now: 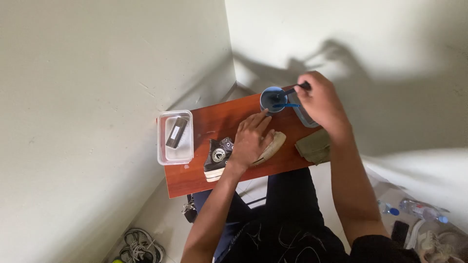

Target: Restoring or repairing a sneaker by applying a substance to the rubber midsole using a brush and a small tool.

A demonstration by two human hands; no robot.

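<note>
Left hand (251,139) spread flat, pressing black sneaker (222,156) on tabletop (195,180). Right hand (319,102) pinching brush handle (298,88), tip in blue cup (273,100). Sneaker looks light, canvas soft, rubber sole stiff; best gripped at sole. Cup likely tippy.

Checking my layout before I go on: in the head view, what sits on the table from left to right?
Clear tub → black shoe → left hand → blue cup → right hand; the olive cloth lies below that hand.
</note>
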